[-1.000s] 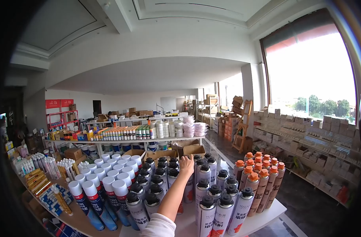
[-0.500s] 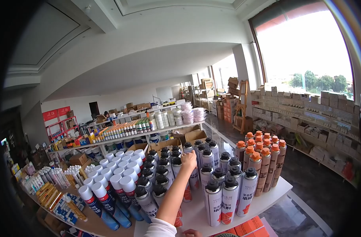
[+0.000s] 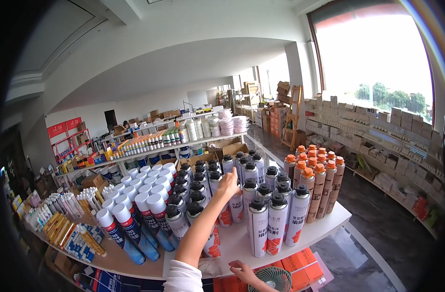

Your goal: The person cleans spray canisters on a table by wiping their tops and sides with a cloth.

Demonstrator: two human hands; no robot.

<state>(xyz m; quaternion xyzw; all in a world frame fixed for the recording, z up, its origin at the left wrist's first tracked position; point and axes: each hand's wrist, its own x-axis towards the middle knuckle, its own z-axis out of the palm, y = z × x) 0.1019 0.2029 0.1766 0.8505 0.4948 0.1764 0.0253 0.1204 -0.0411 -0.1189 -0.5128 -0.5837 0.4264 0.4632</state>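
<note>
My left hand (image 3: 228, 185) reaches out over the table (image 3: 305, 234) with its fingers closed around the top of a white can (image 3: 236, 209). That can's cap is hidden by the hand. Black-capped cans stand upright on both sides, among them a front can (image 3: 258, 228) with a red pattern. Low at the table's front edge, my right hand (image 3: 243, 270) is open and holds nothing. It is beside a green basket (image 3: 271, 279). A crumpled, pale thing (image 3: 210, 266) lies left of this hand.
White-capped blue cans (image 3: 127, 233) stand at the left, orange-capped brown cans (image 3: 324, 190) at the right. Orange boxes (image 3: 300, 267) are below the front edge. Behind are cardboard boxes (image 3: 234, 148) and a shelf with tubes and rolls (image 3: 188, 142).
The view has tilted down and shifted. My right hand and the green basket have come further into view at the bottom. My left hand remains among the black-capped cans.
</note>
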